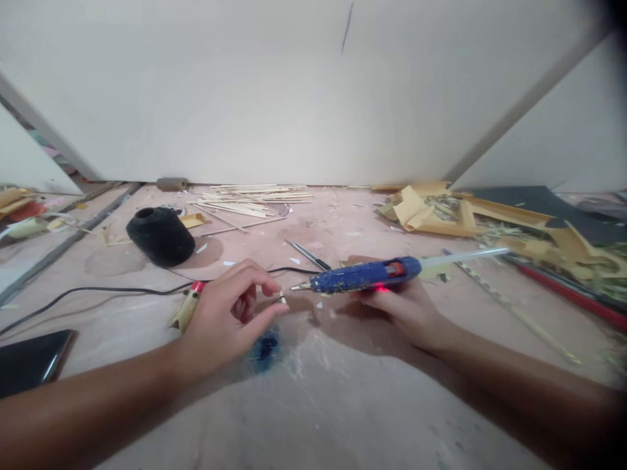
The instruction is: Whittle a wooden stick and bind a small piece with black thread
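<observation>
Glue gun (365, 275) hides gripping right hand (406, 307); left hand (230, 313) pinches indistinct tiny piece (283, 298).

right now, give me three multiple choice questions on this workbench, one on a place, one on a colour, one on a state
1. Where does the black spool stand?
A. behind the left hand, toward the wall
B. under the right forearm
C. on the cardboard scraps

2. What colour is the body of the glue gun?
A. yellow
B. blue
C. white

3. What is the left hand doing?
A. lying flat and open on the table
B. gripping the phone
C. pinching a small piece between fingertips, just off the gun's nozzle

Answers:
1. A: the spool sits on the table beyond the left hand, nearer the wall.
2. B: the gun held in the right hand is blue, with a red glow on it.
3. C: thumb and finger close on a tiny piece beside the metal tip.
</observation>
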Tool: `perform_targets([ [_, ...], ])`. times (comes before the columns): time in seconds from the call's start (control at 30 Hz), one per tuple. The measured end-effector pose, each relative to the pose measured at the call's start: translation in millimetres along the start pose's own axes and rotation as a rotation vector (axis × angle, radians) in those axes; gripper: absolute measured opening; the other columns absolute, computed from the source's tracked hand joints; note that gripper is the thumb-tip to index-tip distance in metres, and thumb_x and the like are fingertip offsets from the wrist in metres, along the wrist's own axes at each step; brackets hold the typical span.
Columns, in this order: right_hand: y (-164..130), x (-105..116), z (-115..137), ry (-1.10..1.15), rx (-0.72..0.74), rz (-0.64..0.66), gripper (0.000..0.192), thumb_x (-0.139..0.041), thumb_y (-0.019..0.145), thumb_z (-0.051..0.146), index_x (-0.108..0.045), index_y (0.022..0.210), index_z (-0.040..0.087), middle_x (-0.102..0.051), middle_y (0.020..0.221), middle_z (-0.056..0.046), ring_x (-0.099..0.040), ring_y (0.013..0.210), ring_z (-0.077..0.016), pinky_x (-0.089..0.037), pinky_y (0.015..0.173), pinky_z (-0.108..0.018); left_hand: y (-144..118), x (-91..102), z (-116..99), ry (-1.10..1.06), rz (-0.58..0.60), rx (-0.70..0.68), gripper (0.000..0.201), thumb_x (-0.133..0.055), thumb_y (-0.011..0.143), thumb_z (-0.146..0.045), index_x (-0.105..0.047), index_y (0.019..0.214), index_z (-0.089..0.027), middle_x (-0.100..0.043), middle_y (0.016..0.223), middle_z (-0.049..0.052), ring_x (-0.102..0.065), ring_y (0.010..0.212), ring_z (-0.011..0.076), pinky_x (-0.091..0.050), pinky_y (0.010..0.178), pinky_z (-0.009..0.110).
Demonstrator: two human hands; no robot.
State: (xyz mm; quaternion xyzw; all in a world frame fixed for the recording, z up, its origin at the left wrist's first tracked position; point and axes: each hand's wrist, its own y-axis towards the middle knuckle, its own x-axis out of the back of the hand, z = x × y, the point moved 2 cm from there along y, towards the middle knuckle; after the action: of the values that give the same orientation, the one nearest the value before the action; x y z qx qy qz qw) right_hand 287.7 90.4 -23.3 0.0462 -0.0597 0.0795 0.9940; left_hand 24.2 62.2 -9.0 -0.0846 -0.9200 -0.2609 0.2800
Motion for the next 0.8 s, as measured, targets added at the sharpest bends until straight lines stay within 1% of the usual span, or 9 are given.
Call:
perform_targets([
  [0.07, -0.8, 0.5, -0.9, -0.009, -0.001, 0.004, 0.019, -0.069, 0.067, 0.020, -0.072, 0.086, 0.022, -0.068, 0.070, -0.001, -0.062, 0.064, -0.0203, -0.050, 0.056, -0.028, 0.5, -0.6, -1.1, -0.016, -0.001, -0.011, 0.011, -0.074, 0.088, -0.021, -0.065, 0.094, -0.019, -0.062, 0.089, 0.000, -0.051, 0.058, 0.0069, -0.041, 0.049, 0.020],
  [0.1, -1.1, 0.6, -0.6, -0.021, 0.009, 0.018, 0.018, -0.069, 0.068, 0.020, -0.072, 0.086, 0.022, -0.067, 0.070, -0.001, -0.061, 0.064, -0.0202, -0.050, 0.056, -0.029, 0.7, -0.8, -1.5, -0.021, -0.001, -0.018, 0.011, -0.074, 0.088, -0.021, -0.065, 0.094, -0.019, -0.062, 0.088, 0.000, -0.051, 0.058, 0.0071, -0.041, 0.049, 0.020],
  [0.23, -1.8, -0.1, 3.8, -0.098, 0.079, 0.122, 0.003, -0.067, 0.075, 0.022, -0.068, 0.077, 0.020, -0.064, 0.072, -0.002, -0.058, 0.067, -0.0190, -0.046, 0.059, -0.028, 0.8, -1.1, -2.2, -0.037, 0.000, -0.034, 0.013, -0.075, 0.088, -0.023, -0.065, 0.094, -0.019, -0.062, 0.088, 0.001, -0.051, 0.058, 0.0077, -0.039, 0.048, 0.021],
  [0.33, -2.0, 0.2, 4.1, -0.129, 0.093, 0.177, 0.006, -0.065, 0.080, 0.024, -0.069, 0.078, 0.020, -0.064, 0.073, -0.002, -0.057, 0.069, -0.0191, -0.044, 0.059, -0.028, 0.6, -0.7, -3.0, -0.043, 0.003, -0.039, 0.013, -0.076, 0.088, -0.023, -0.065, 0.094, -0.019, -0.062, 0.088, 0.001, -0.052, 0.059, 0.0078, -0.039, 0.048, 0.021],
  [0.43, -1.9, 2.4, -0.9, -0.120, 0.087, 0.136, 0.006, -0.067, 0.079, 0.024, -0.071, 0.082, 0.022, -0.066, 0.074, -0.003, -0.059, 0.069, -0.0206, -0.046, 0.060, -0.029, 0.6, -0.1, -4.8, -0.040, -0.010, -0.047, 0.013, -0.076, 0.087, -0.021, -0.065, 0.093, -0.019, -0.062, 0.088, 0.001, -0.052, 0.059, 0.0079, -0.039, 0.048, 0.020],
  [0.57, -2.6, 4.9, -5.8, -0.111, 0.094, 0.023, 0.018, -0.072, 0.071, 0.022, -0.072, 0.089, 0.026, -0.067, 0.071, -0.001, -0.062, 0.068, -0.0230, -0.052, 0.063, -0.033, 0.6, 0.1, -6.1, -0.032, -0.018, -0.065, 0.014, -0.076, 0.086, -0.020, -0.064, 0.093, -0.019, -0.063, 0.090, 0.001, -0.051, 0.059, 0.0075, -0.040, 0.048, 0.020],
  [0.63, -3.6, 4.5, -6.1, -0.116, 0.077, 0.024, 0.017, -0.071, 0.071, 0.021, -0.072, 0.088, 0.025, -0.068, 0.072, -0.001, -0.062, 0.068, -0.0232, -0.052, 0.064, -0.033, 0.5, 0.0, -5.9, -0.038, -0.012, -0.073, 0.014, -0.076, 0.086, -0.020, -0.065, 0.094, -0.019, -0.063, 0.090, 0.001, -0.051, 0.058, 0.0072, -0.040, 0.048, 0.019],
  [0.73, -5.1, 3.4, -5.2, -0.101, 0.067, 0.055, 0.006, -0.067, 0.074, 0.022, -0.070, 0.079, 0.024, -0.068, 0.072, -0.001, -0.062, 0.067, -0.0225, -0.050, 0.062, -0.032, 0.2, 0.0, -5.5, -0.056, -0.007, -0.069, 0.013, -0.075, 0.087, -0.019, -0.064, 0.095, -0.019, -0.062, 0.091, 0.001, -0.051, 0.059, 0.0075, -0.040, 0.047, 0.019],
  [0.8, -5.2, 3.1, -5.1, -0.091, 0.058, 0.078, 0.006, -0.066, 0.074, 0.022, -0.069, 0.078, 0.024, -0.068, 0.071, -0.001, -0.062, 0.067, -0.0227, -0.050, 0.062, -0.032, 0.2, -0.2, -5.7, -0.050, -0.007, -0.071, 0.014, -0.075, 0.087, -0.019, -0.064, 0.095, -0.020, -0.062, 0.091, 0.001, -0.050, 0.058, 0.0075, -0.040, 0.046, 0.019],
])
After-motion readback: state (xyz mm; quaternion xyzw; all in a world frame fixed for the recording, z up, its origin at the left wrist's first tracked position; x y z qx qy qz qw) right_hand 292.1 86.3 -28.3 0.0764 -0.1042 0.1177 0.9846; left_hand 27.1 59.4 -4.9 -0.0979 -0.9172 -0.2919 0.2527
